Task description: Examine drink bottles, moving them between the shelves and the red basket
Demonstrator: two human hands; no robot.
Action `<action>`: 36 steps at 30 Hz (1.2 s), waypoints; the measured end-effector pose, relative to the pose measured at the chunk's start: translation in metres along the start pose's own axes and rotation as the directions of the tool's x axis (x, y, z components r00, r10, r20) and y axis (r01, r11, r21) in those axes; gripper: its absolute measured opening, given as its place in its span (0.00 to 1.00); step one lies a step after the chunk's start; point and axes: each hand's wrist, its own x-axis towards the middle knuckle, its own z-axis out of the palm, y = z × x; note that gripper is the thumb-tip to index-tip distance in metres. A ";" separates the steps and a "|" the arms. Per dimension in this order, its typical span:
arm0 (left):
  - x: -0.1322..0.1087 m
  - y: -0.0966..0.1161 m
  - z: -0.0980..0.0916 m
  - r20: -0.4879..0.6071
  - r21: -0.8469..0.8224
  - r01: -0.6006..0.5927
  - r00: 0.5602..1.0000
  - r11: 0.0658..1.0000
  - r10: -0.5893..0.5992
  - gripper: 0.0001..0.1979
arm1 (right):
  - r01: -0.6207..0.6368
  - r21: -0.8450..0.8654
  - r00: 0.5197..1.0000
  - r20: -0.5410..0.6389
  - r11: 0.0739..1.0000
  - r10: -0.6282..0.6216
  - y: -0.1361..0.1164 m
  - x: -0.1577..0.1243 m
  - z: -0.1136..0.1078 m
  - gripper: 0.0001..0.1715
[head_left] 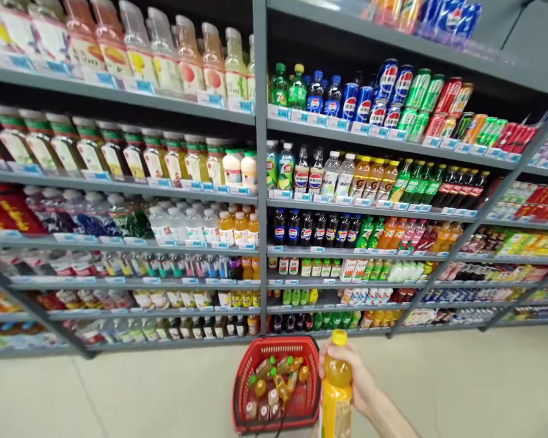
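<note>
While bottles [281,387] lie in a red basket [240,392], the right hand's grip [357,370] clasps a yellow-capped bottle [337,398].

Bright, even light; dark shadow inside shelves [173,106]; wide-angle stretch, blur toward edges.

Yellow-capped plastic bottle [338,386] showing yellow-orange label [332,415]; red plastic basket [241,389] displaying slotted pattern; grey metal shelving [259,152] bearing pale-blue tags [139,86].

Your right grip [349,362] was a bare, ungloved hand with a smooth back, some fingers hidden from the head view, narrowing into a slim wrist [365,394] and a forearm [388,413] bare as far as the lower edge.
</note>
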 end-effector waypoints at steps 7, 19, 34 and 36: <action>-0.040 -0.046 0.009 0.052 0.018 -0.018 0.999 1.000 0.017 0.54 | 0.046 0.000 0.999 0.027 0.999 -0.046 -0.010 -0.006 0.003 0.18; -0.043 0.016 0.023 0.015 0.400 0.091 0.994 0.912 -0.105 0.37 | 0.130 0.234 0.991 -0.047 0.963 -0.122 -0.039 -0.018 -0.020 0.15; -0.015 -0.027 0.059 -0.465 0.152 -0.173 0.856 0.973 0.225 0.45 | 0.336 0.103 0.898 -0.334 0.936 -0.286 -0.019 -0.015 -0.043 0.20; -0.021 -0.034 0.057 -0.420 0.049 -0.170 0.890 0.984 0.174 0.43 | 0.345 0.083 0.908 -0.281 0.935 -0.310 -0.012 -0.018 -0.047 0.20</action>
